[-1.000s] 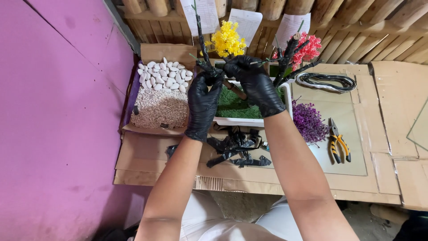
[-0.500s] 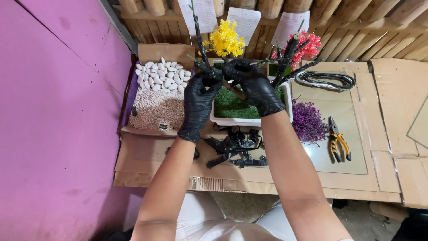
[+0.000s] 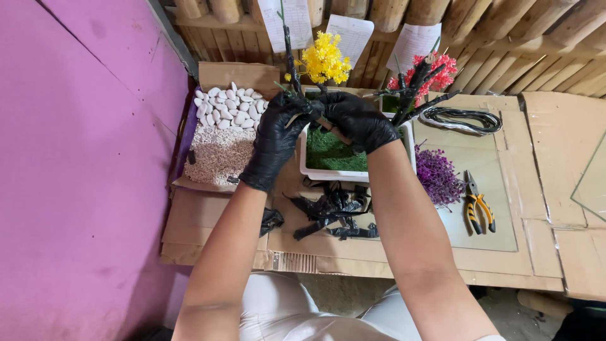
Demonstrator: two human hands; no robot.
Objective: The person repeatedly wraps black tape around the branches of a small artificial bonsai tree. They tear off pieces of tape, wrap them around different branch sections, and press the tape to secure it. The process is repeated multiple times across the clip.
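Hands (image 3: 315,123) in black gloves grip thin dark stem (image 3: 291,60) w/ fluffy yellow blooms (image 3: 324,58)

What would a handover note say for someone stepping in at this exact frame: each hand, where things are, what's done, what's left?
Left hand, black-gloved: closed on the dark artificial branch with yellow blossoms, low on the stem.
Right hand, black-gloved: grip on the same stem, above the white rectangular planter with green moss.
Done: red-flowered branch stands in the planter's right end.
Left: yellow branch not visibly seated; purple sprig, white pebbles, orange-handled pliers lie unused.
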